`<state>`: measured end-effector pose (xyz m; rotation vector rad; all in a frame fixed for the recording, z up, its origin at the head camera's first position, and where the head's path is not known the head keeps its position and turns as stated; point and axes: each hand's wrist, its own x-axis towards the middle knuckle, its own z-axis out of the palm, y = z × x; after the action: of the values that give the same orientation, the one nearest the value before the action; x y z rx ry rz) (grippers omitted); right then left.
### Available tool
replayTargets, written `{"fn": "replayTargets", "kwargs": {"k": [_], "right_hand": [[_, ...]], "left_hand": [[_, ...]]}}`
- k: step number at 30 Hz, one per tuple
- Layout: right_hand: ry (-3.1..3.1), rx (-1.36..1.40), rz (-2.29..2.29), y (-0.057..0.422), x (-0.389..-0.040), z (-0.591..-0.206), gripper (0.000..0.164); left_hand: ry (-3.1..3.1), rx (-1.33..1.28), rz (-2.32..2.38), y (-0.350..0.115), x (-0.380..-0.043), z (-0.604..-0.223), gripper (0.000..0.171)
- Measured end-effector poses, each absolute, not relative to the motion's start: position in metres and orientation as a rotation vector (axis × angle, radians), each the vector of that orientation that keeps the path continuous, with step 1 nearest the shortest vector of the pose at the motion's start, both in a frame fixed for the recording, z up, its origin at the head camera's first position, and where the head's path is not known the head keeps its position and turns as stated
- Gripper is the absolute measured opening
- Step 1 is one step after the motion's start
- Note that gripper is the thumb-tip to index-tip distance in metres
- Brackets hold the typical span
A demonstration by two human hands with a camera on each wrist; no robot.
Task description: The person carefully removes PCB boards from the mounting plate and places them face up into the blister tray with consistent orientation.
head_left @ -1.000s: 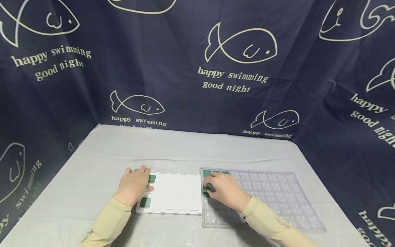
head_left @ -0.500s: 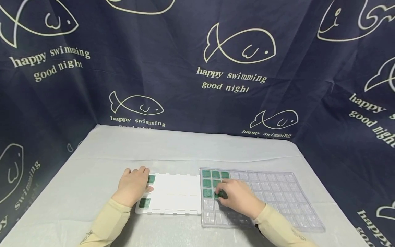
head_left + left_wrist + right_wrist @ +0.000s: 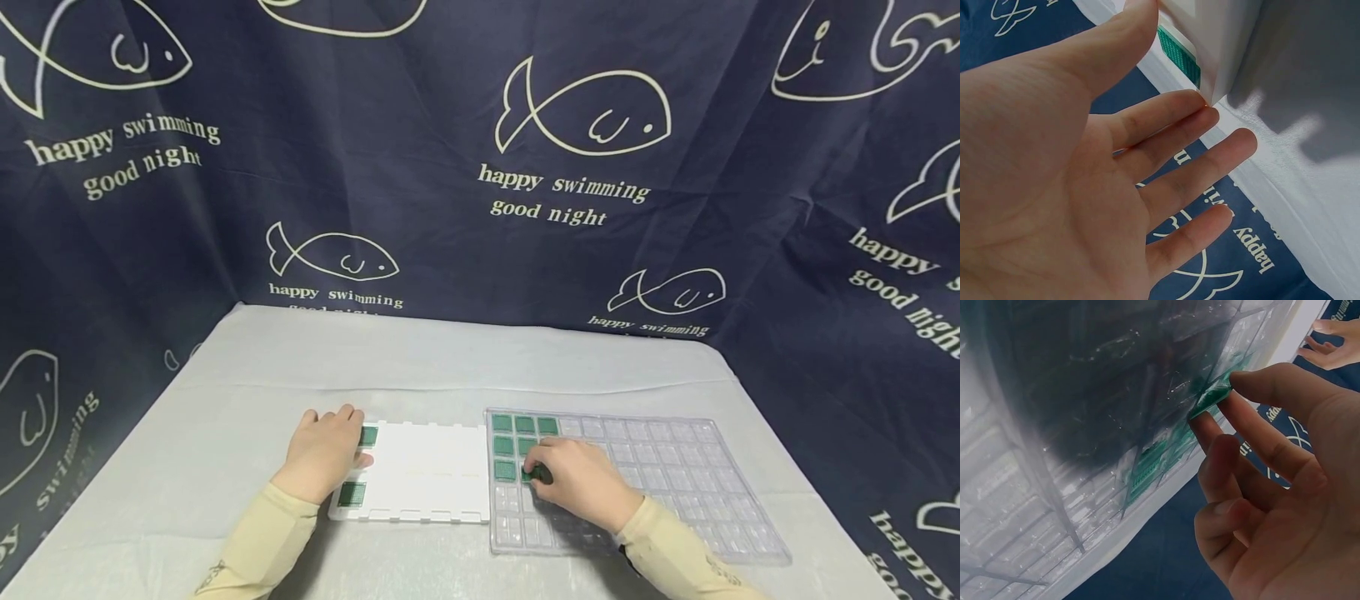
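Note:
In the head view my left hand (image 3: 324, 450) rests at the left end of a flat white tray (image 3: 431, 467), its thumb over the tray's edge. The left wrist view shows its fingers (image 3: 1191, 181) extended, with the index fingertip at the tray's corner. Two green squares (image 3: 352, 494) lie at that end, one partly behind the hand. My right hand (image 3: 581, 482) is over a clear compartment tray (image 3: 675, 479). Between thumb and fingers it pinches a small thin green square (image 3: 1213, 397), tilted at its compartment. Several more green squares (image 3: 503, 446) fill compartments at the tray's left.
The two trays lie side by side on a white-covered table (image 3: 420, 358), nearly touching. Many of the clear tray's compartments to the right hold nothing visible. A dark blue curtain (image 3: 450, 267) printed with fish surrounds the table's back and sides.
My right hand has moved right and slightly nearer, from the clear tray's left column to the second column, then stayed there. The left hand has not visibly moved.

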<state>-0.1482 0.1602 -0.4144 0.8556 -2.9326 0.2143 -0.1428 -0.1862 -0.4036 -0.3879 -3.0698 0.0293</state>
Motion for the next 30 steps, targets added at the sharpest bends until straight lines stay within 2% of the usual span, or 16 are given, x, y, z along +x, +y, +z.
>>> {"fn": "replayTargets", "kwargs": {"k": [17, 30], "right_hand": [[-2.862, 0.855, 0.216, 0.1585, -0.151, -0.4188, 0.017], [-2.848, 0.849, 0.194, 0.1586, -0.1496, -0.4211, 0.011]], "left_hand": [[-3.066, -0.384, 0.038, -0.1867, -0.1453, -0.404, 0.062], [-3.075, -0.382, 0.026, -0.1865, -0.1445, -0.4041, 0.061]]}}
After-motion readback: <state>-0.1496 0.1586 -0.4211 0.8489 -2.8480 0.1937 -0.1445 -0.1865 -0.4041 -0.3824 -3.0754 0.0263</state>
